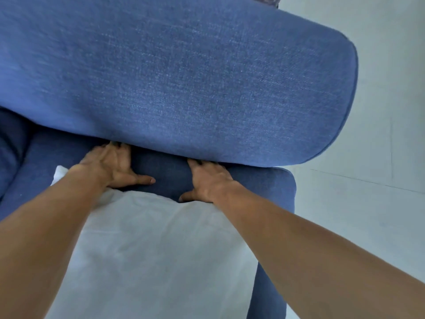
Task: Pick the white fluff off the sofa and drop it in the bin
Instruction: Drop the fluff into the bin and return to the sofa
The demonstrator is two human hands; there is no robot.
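Note:
A big blue sofa cushion (174, 77) stands tilted up and fills the upper half of the view. My left hand (112, 166) and my right hand (207, 180) lie on its darker lower band. Their fingers are tucked under the cushion's edge and hidden, with the thumbs spread toward each other. Both hands hold the cushion up off the seat. Below my arms lies white fabric (156, 245) covering the seat base. I see no clump of white fluff and no bin; a tiny pale speck (20, 194) sits on the blue sofa fabric at the left.
The sofa's blue frame (285, 196) ends at the right, beside a pale tiled floor (368, 203). More dark blue upholstery (11, 146) rises at the left edge. A dark patterned object (266, 0) peeks in at the top.

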